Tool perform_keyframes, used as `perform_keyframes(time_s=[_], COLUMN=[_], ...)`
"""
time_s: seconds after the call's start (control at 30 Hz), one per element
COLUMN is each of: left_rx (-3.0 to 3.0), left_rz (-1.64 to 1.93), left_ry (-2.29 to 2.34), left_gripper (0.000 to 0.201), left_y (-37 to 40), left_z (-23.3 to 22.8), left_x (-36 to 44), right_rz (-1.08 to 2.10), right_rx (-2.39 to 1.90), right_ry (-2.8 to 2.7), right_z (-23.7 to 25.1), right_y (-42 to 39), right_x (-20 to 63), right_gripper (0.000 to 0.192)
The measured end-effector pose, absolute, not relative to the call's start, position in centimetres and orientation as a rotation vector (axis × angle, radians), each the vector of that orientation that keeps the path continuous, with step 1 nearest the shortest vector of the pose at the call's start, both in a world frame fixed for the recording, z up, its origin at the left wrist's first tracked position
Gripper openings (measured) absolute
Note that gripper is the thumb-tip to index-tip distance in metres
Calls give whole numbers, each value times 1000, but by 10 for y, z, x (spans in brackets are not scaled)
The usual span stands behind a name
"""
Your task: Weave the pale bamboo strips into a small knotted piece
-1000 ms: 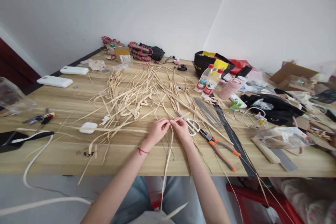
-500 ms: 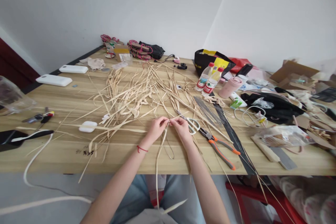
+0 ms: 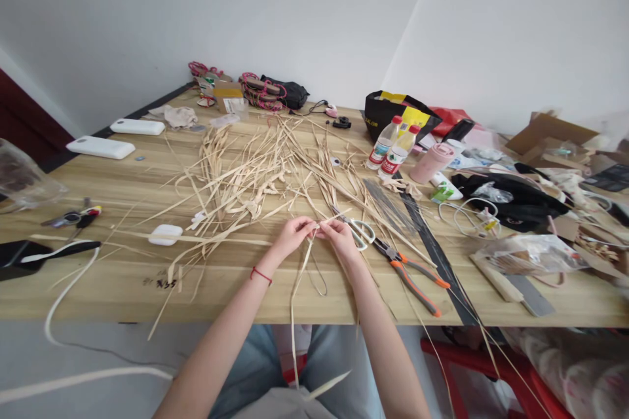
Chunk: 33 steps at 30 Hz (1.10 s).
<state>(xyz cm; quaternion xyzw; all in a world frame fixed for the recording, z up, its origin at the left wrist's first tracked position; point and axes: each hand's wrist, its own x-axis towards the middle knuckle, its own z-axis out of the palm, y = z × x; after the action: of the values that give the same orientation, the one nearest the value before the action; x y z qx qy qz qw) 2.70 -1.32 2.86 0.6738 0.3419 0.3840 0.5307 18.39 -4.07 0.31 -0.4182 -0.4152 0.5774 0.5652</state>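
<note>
- Illumination: bright, even, diffuse; the source is not in frame
- Shadows: soft and faint beneath objects on the table (image 3: 122, 288)
- Glare: none; the white wall (image 3: 295, 6) shows a gentle gradient
- Distortion: wide-angle, the table edges bow toward the corners
- Focus: centre sharp; the right and lower-right margins blurred

A single head-worn camera looks forward and down from above the near edge of the wooden table (image 3: 122, 288), close over it. It faces the white wall corner beyond the table's far side; no second view shares the scene.
</note>
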Motion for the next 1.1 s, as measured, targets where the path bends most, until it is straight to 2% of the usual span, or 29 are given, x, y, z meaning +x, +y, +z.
perform_keyframes(time_s=[0.27, 0.53, 1.1], left_rx=[1589, 1750, 1717], left_rz=[806, 951, 811], left_ry=[767, 788, 761], left_gripper=[23, 22, 21], left_y=[-11, -14, -9], left_z=[34, 28, 30], left_x=[19, 23, 15], right_rz=[1398, 1326, 1531], right_rx=[-923, -974, -956], right_ry=[-1037, -1073, -1116], right_z=[9, 10, 24], right_y=[-44, -43, -49], right_x=[183, 182, 191], right_gripper=[23, 25, 28])
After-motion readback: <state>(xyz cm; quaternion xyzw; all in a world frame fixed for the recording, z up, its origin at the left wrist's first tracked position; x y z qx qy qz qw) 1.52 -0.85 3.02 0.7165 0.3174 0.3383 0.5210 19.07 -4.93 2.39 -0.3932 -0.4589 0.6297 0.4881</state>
